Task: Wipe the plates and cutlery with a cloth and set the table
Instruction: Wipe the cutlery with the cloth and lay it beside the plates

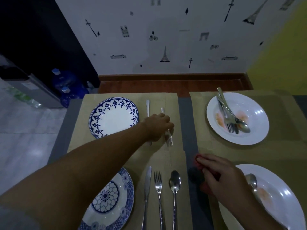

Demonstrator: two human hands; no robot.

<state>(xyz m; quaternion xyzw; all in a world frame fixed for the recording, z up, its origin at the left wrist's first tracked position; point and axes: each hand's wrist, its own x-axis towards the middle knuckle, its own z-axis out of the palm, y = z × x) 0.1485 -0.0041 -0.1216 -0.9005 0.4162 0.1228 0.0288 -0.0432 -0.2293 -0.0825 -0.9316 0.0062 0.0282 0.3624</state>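
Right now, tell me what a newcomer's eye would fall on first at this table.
The left hand reaches across the table and holds a fork just right of the far blue-rimmed plate. At far right, a white plate bears orange smears and piled cutlery. Nearer, the right hand grips a red cloth.

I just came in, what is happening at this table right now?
A person is setting the table. The left hand holds a fork on the far placemat, beside a knife and a blue-rimmed plate. The right hand grips a red cloth on the grey table. Nearer, a patterned plate, second knife, second fork and spoon lie in place. The far white plate and the near white plate are stained, with cutlery on them.
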